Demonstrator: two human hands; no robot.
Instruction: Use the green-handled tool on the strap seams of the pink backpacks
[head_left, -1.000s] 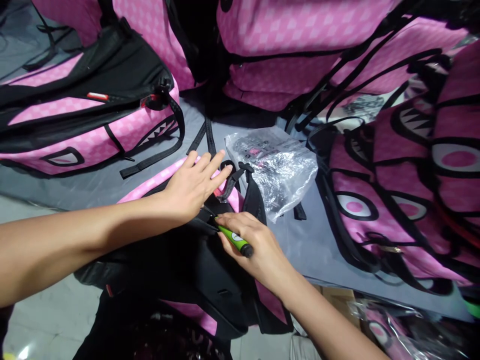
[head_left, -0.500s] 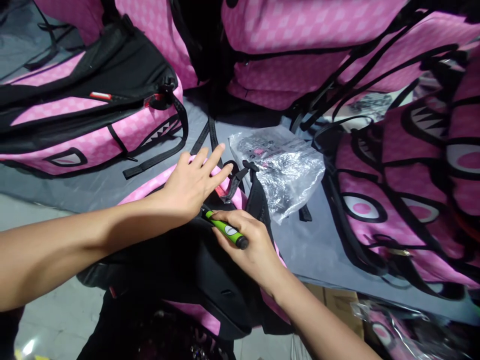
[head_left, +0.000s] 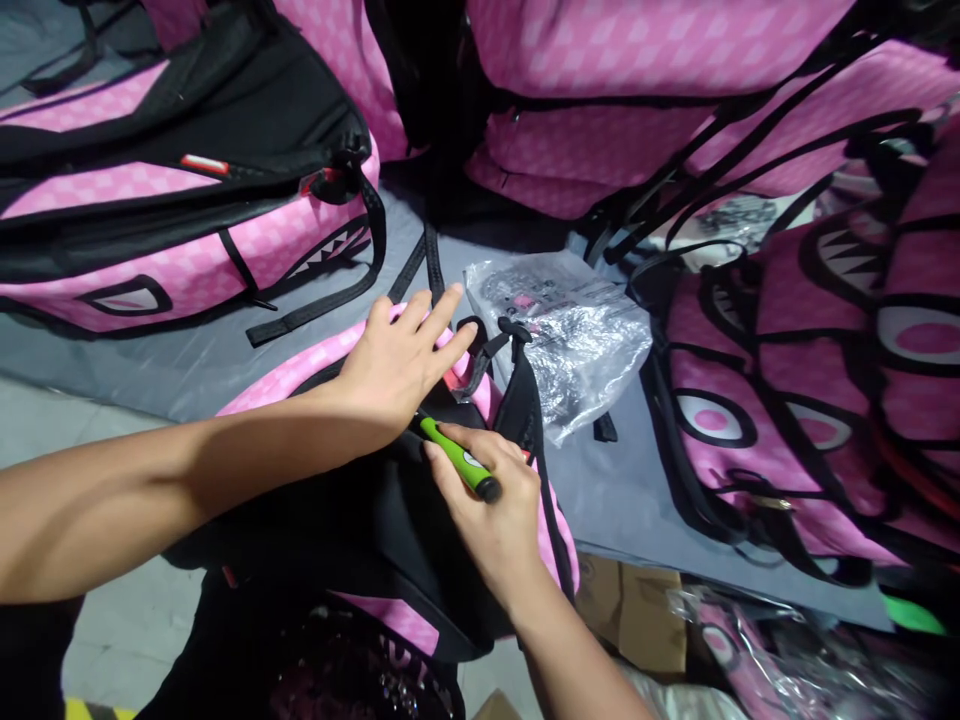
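In front of me a pink and black backpack (head_left: 390,510) lies at the near edge of the grey-covered table. My left hand (head_left: 394,370) rests on its upper part, palm down and fingers spread. Closed around a green marker pen (head_left: 457,455) with a black end, my right hand (head_left: 495,500) is just below and right of the left one. The pen's front end points at the bag's black fabric near my left wrist; its tip is hidden there. A black strap with a buckle (head_left: 514,335) sticks up beyond my hands.
A crumpled clear plastic bag (head_left: 577,340) lies behind the backpack on the grey table cover (head_left: 622,500). Another pink and black backpack (head_left: 300,240) is at left, with more stacked behind. Backpacks with eye and teeth patterns (head_left: 712,415) stand at right. Below are cardboard (head_left: 645,610) and a plastic-wrapped bag (head_left: 757,660).
The view has shifted slightly. Both hands keep nearly the same place on the backpack, and the marker pen has turned a little in my right hand.
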